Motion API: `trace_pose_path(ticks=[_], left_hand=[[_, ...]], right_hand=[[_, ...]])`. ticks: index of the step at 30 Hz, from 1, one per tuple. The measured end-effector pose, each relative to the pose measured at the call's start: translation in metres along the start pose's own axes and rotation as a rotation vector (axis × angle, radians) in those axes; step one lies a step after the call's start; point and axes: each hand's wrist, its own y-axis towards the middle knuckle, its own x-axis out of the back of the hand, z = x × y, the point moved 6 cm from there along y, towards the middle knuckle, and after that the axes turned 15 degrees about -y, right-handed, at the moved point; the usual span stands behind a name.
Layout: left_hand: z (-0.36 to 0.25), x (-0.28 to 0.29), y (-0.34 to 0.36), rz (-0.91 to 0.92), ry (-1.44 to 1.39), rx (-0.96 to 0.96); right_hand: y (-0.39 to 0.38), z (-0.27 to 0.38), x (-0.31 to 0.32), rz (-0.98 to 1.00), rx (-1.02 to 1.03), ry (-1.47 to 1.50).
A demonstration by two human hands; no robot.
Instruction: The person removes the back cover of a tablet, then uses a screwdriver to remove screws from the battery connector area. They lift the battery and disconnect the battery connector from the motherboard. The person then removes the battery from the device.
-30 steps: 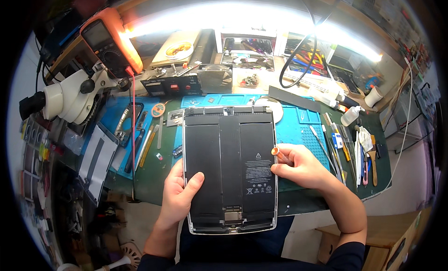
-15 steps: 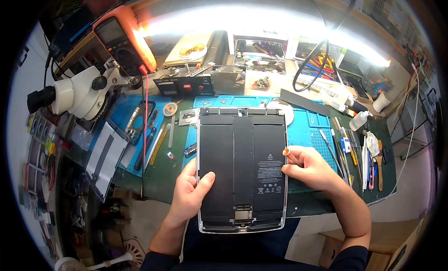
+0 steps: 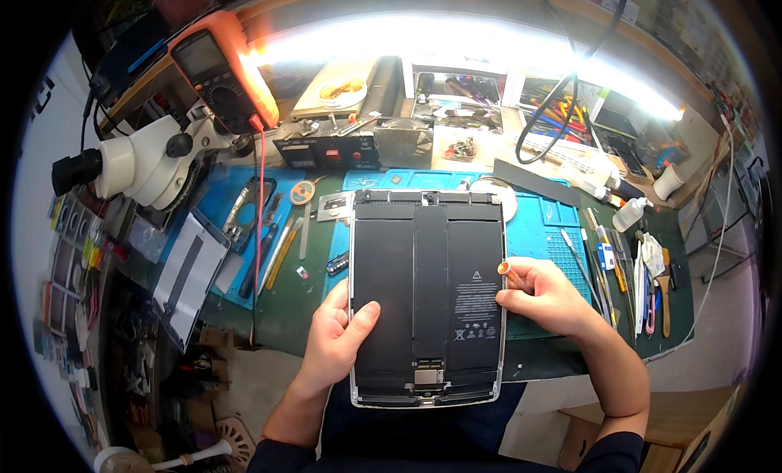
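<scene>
An opened tablet, its black battery cells and thin light frame showing, is held upright in front of me over the bench's near edge. My left hand grips its left edge, thumb lying over the battery side and fingers behind. At the right edge, my right hand pinches a small cylindrical tool with a copper-coloured round end. Those fingertips touch or nearly touch the tablet's rim; the rest of the tool is hidden in the hand.
Behind the tablet lies a blue work mat. An orange multimeter and a white microscope stand left, above a detached screen panel. Brushes, tweezers and pens lie right, near a white bottle. A black cable hangs at the back.
The whole view has shifted slightly, so the scene sits a little further right. Both hands keep their grips, and the tablet stays nearly the same in front of me.
</scene>
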Motion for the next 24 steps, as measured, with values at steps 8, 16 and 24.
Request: trace_pose_path(ticks=[8,16,24], left_hand=[[-0.0012,-0.0021,-0.0007,-0.031,0.013,0.018],[-0.0018,-0.0028,-0.0001,-0.025,0.01,0.008],[-0.0024,-0.0036,-0.0004,-0.033,0.014,-0.003]], right_hand=[[0.0002,0.0004,-0.0011,0.015,0.002,0.011],[0.0017,-0.003,-0.0008,0.014,0.019,0.003],[0.0006,0.0042,-0.0021,0.004,0.025,0.022]])
